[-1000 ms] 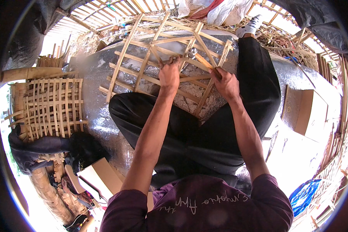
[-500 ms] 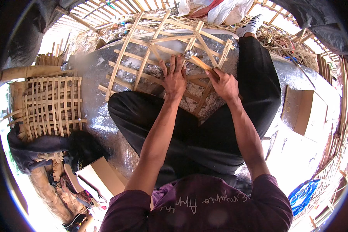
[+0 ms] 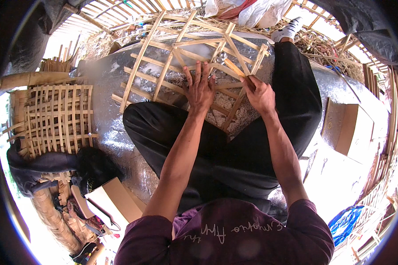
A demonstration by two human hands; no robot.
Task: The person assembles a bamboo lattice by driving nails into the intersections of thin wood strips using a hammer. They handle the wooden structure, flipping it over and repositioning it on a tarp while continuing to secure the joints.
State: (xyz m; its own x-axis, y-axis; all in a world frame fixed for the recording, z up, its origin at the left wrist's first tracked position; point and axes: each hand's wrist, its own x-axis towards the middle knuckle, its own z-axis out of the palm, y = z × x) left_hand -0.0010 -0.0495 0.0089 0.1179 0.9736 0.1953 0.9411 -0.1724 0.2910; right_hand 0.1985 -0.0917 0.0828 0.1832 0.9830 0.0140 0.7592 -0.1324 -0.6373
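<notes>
A half-woven lattice of bamboo strips (image 3: pixel 163 66) lies on a silver mat (image 3: pixel 106 119) in front of my crossed legs in black trousers. My left hand (image 3: pixel 200 88) presses flat on the lattice with fingers spread, holding the strips down. My right hand (image 3: pixel 260 93) grips a short bamboo strip (image 3: pixel 239 70) that angles up and to the left over the lattice. The two hands are about a hand's width apart.
A finished woven bamboo panel (image 3: pixel 57 117) rests to the left, over a dark bag (image 3: pixel 44 163). Cardboard pieces lie at lower left (image 3: pixel 115 198) and at right (image 3: pixel 347 128). A white plastic sack (image 3: pixel 256 11) sits beyond the lattice. Bamboo slats ring the area.
My left hand has slid right and opened flat on the lattice. My right hand has drawn the short strip slightly down and right.
</notes>
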